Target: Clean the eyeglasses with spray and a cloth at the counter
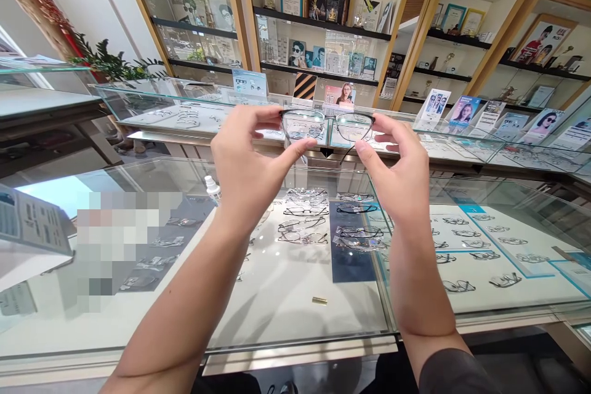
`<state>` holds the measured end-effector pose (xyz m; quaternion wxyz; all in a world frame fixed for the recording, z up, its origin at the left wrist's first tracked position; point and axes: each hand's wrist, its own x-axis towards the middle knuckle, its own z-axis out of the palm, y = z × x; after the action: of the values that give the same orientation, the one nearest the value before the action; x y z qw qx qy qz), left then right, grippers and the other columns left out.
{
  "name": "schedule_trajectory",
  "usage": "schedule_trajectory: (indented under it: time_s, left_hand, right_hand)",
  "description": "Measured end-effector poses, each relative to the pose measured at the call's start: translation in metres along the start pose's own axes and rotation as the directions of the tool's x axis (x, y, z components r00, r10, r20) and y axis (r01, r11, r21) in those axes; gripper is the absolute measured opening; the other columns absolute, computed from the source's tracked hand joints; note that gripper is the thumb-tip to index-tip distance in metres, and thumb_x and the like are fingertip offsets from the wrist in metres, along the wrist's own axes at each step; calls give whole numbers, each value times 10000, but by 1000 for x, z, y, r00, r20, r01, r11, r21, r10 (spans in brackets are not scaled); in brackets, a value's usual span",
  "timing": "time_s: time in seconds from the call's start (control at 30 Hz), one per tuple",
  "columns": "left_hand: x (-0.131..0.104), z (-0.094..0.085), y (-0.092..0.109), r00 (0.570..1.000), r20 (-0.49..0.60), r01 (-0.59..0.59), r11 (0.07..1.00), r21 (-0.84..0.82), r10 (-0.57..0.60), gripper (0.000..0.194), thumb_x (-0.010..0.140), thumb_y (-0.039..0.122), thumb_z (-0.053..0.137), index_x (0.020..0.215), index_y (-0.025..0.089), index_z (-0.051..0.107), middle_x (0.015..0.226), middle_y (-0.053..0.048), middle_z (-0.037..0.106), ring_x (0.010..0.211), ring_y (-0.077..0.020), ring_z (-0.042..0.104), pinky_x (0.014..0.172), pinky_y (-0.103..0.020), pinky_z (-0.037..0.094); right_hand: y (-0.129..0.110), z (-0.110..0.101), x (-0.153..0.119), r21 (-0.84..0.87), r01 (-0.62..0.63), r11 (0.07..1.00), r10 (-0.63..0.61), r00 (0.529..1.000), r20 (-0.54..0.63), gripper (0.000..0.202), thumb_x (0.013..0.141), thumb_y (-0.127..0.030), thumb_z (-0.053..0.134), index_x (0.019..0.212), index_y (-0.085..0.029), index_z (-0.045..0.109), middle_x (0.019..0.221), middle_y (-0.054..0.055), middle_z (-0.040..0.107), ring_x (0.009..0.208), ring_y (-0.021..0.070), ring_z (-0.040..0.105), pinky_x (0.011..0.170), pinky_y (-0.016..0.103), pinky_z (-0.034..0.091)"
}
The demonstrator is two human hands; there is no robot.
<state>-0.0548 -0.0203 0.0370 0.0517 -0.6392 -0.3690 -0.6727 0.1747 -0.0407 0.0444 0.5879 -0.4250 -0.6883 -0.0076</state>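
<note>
I hold a pair of dark-rimmed glasses [327, 125] up in front of me, level, above a glass display counter [295, 295]. My left hand [252, 160] pinches the left lens rim between thumb and fingers. The right lens rim is gripped the same way by my right hand [392, 166]. One temple arm hangs down between my hands. Below, inside the counter, lie several rows of spectacle frames [305, 225].
A small white bottle [212, 188] and a small brass piece [319, 300] rest on the counter top. A leaflet stand [32, 228] is at the left edge. A second glass counter [184, 114] and wall shelves [323, 24] with pictures stand behind.
</note>
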Motion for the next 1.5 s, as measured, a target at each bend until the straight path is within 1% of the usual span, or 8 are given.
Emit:
schedule_trajectory:
  time_s: [0.17,0.37,0.57,0.73,0.9,1.0,1.2,1.5]
  left_hand:
    - [-2,1,5,999,-15,-43,999,24,43,575,753,717,887,1131,317,719,1116,-64,751,1106,-369,711,963,-590,560]
    - [-1,-1,5,996,-24,-83,994,73,85,547,755,681,903,1153,356,719,1118,-64,754,1134,-372,704,958,-565,589]
    - [-1,-1,4,999,-2,-42,999,20,42,594,737,702,904,1181,350,723,1172,-69,748,1231,-392,672,993,-586,584]
    - [3,2,-5,1000,23,-16,999,-35,17,694,721,771,869,1245,350,698,1241,-68,730,1307,-406,632,975,-610,563]
    - [7,4,-18,996,65,-52,998,-29,53,826,796,846,756,1362,264,602,1349,-80,672,1397,-436,581,941,-648,519]
    - [6,7,-23,995,74,-66,998,-5,66,866,823,858,724,1406,242,550,1395,-84,642,1411,-412,566,939,-640,524]
    - [2,15,-29,987,-44,-160,984,-81,157,706,794,720,862,1361,370,628,1350,-68,673,1287,-346,671,977,-557,615]
    - [3,22,-37,978,-111,-190,977,-101,178,640,789,563,947,1325,352,668,1282,-66,731,1188,-302,754,909,-458,682]
  right_hand:
    - [5,0,1,-1,-24,1000,24,999,27,433,982,-334,682,1415,-342,690,1391,78,741,1244,316,705,1086,579,569]
    - [7,0,1,-4,-16,1000,17,999,32,445,976,-332,687,1420,-349,688,1381,73,751,1263,324,703,1099,596,560]
    - [5,0,1,-19,5,1000,-4,1000,28,434,978,-322,674,1412,-336,672,1391,77,738,1258,318,704,1089,584,572]
    - [-3,1,-1,-33,32,999,-32,999,-6,473,969,-276,657,1436,-344,630,1423,82,697,1312,322,672,1095,576,581]
    - [-7,6,-3,-8,57,998,-58,997,-44,429,979,-268,643,1404,-332,624,1443,81,661,1361,323,638,1132,563,574]
    - [-7,8,-3,-11,92,996,-93,993,-74,426,985,-247,633,1403,-329,624,1425,86,657,1364,324,635,1140,563,572]
    - [-1,11,-3,-15,198,980,-198,974,-110,463,980,-190,626,1429,-301,600,1401,97,645,1356,326,630,1143,579,564]
    - [-3,12,-5,-66,263,963,-268,958,-100,505,981,-164,638,1454,-326,568,1403,95,634,1398,341,583,1163,610,540]
